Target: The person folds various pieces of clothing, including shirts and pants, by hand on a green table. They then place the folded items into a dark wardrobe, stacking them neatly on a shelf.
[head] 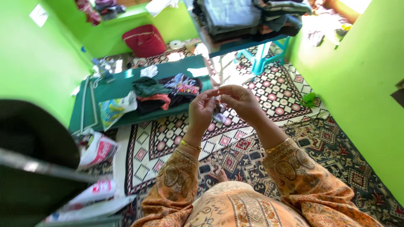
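A small pale object (219, 110), too small to identify, is sitting at frame centre, pinched between both hands. The left hand (201, 110) and right hand (242, 101) are closing fingertips on it; the handling looks midway, with folded clothes (164, 93) lying on the green mat (122, 86) at upper left.

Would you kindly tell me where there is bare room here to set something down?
Free: the patterned rug between the green mat and the person's feet, and the rug stretch right of the hands, toward the green wall. Crowded: the mat, heaped with clothes; the blue table, stacked with folded cloth; the lower left, littered with bags.
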